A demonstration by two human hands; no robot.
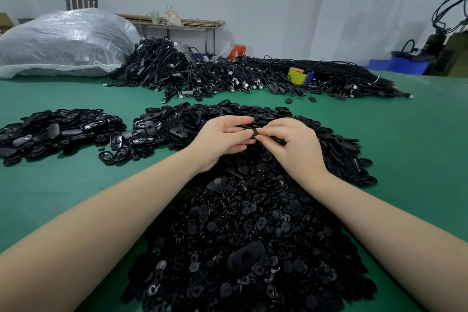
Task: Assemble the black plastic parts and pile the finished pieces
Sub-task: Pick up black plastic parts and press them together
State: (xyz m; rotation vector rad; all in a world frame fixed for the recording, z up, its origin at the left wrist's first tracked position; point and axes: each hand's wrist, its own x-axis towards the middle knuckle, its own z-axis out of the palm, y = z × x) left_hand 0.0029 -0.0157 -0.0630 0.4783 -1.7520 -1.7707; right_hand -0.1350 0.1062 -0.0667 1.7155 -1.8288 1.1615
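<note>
My left hand [222, 138] and my right hand [293, 145] meet above the middle of the green table [76, 190]. Together they hold a flat black oval plastic part [249, 129] between their fingertips; the left fingers curl under it and the right thumb and fingers pinch its right end. A big heap of small round black parts [248, 235] lies right in front of me. Behind the hands spreads a heap of black oval shells [228, 114]. A separate pile of black oval pieces [58, 129] lies at the left.
A tangle of black cables [228, 76] runs across the back of the table, with a yellow tape roll [297, 76] on it. A large clear plastic bag [63, 43] sits at the back left. Blue bins [400, 64] and a machine stand at the far right.
</note>
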